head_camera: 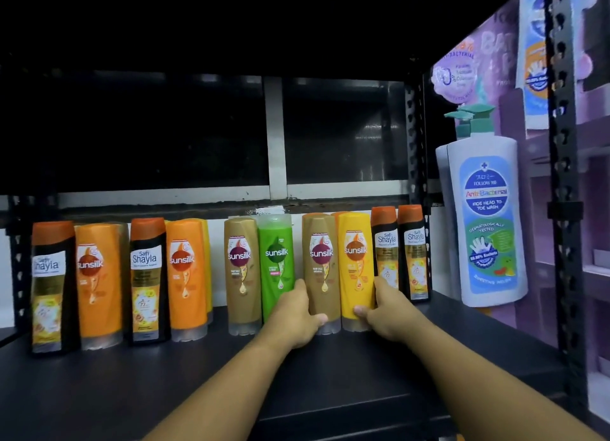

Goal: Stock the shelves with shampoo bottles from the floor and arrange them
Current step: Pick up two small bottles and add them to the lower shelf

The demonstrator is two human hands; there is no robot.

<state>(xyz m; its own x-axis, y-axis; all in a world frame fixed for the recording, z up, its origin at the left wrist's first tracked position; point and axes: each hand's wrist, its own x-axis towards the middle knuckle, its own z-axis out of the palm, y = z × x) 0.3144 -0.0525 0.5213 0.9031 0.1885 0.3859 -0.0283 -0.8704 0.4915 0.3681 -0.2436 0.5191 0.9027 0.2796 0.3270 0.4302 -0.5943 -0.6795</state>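
On the dark shelf (dim bay), left hand grips brown bottle, right hand grips yellow bottle.

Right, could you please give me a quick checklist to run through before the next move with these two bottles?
1. Left hand grip on the brown bottle: thumb in front, fingers round its side, ok.
2. Right hand grip on the yellow bottle: ok.
3. Both held bottles upright, labels facing front: ok.
4. Gap between the yellow bottle and the black Shayla bottle: cannot tell.
5. Green bottle beside the left hand standing upright: ok.
6. Held bottles' bases resting on the shelf: cannot tell.
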